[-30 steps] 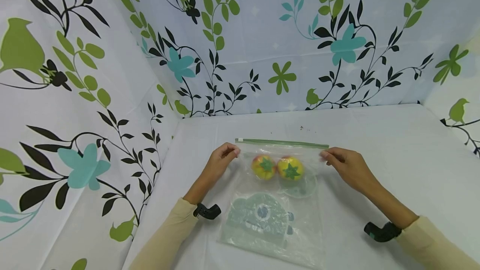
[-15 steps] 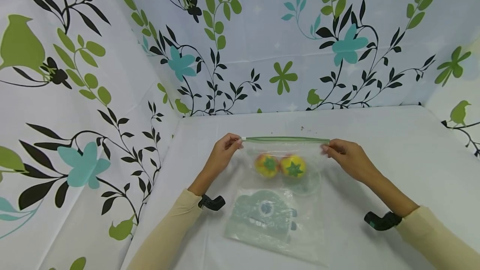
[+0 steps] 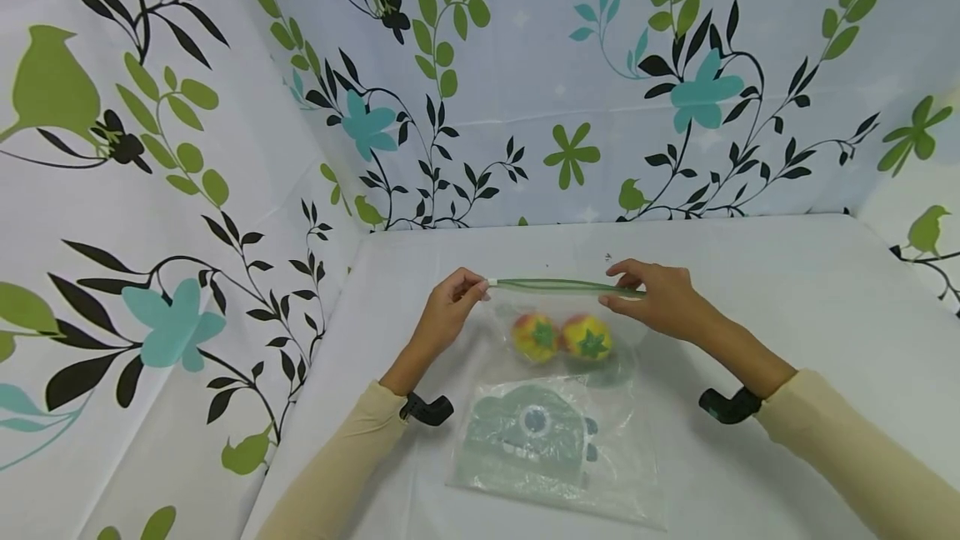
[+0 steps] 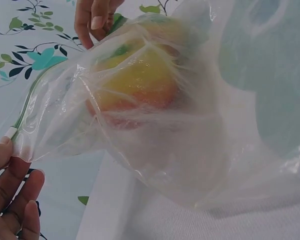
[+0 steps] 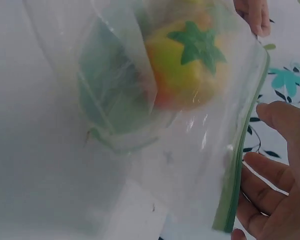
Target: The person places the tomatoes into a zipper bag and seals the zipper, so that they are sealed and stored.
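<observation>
A clear zip bag (image 3: 626, 440) with a pale green one-eyed print (image 3: 525, 432) lies with its mouth lifted off the white table. Inside, near the top, sit two yellow-red, tomato-like fruits (image 3: 535, 337) with green star-shaped tops. My left hand (image 3: 448, 302) pinches the bag's upper left corner, beside the white end piece (image 4: 11, 132) of the green zip strip (image 3: 555, 283). At the strip's right end is my right hand (image 3: 660, 298). Its thumb and fingers stand apart, with the strip running between them; the fingertips touch the strip's edge (image 5: 235, 185) in the right wrist view.
White cloth covers the table (image 3: 420, 261). Leaf-and-bird printed curtains (image 3: 495, 90) rise behind it and on the left. A black wrist camera sits on each wrist, left (image 3: 427, 409) and right (image 3: 727, 407). Small dark specks lie beyond the bag.
My right hand has let go of the bag's right corner and moved left along the zip strip, thumb and fingers spread. My left hand has shifted slightly up and right to the strip's end.
</observation>
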The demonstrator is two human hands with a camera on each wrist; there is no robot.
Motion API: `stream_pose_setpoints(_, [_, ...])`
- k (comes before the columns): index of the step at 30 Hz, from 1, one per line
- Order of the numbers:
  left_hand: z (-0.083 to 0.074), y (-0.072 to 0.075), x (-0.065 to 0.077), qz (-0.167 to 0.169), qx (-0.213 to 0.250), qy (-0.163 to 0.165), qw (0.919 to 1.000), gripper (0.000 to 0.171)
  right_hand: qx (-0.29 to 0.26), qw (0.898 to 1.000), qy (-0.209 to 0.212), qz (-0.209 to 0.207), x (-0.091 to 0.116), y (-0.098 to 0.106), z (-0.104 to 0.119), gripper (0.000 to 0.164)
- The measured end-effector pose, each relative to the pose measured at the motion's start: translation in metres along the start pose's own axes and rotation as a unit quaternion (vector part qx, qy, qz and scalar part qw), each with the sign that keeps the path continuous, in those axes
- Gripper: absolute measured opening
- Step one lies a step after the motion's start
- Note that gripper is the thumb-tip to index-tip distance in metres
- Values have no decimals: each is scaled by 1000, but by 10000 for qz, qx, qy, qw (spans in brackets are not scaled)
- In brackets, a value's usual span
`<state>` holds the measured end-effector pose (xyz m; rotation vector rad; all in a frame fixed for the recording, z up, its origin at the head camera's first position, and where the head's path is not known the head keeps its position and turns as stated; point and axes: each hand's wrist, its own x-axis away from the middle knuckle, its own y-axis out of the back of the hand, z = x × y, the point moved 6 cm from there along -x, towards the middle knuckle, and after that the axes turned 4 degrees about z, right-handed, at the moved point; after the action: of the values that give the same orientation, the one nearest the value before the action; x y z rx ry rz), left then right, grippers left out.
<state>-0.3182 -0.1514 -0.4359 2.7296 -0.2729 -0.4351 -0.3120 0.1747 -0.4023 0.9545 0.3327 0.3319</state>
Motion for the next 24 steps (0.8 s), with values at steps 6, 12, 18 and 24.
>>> stream_pose_setpoints(6, [0, 2, 2, -6, -86, -35, 10000, 24, 373, 9978, 529, 135, -32, -25, 38, 41])
stream_pose_setpoints(12, [1, 3, 4, 31, -242, -51, 9997, 23, 251, 9956, 838, 323, -59, -43, 69, 36])
stream_pose_setpoints(18, [2, 2, 3, 0, -356, -26, 9994, 22, 295, 9925, 1087, 473, -76, -57, 93, 30])
stream_pose_setpoints(24, [0, 0, 3, -51, -495, -47, 9988, 21, 192, 9925, 1084, 533, -88, -66, 116, 23])
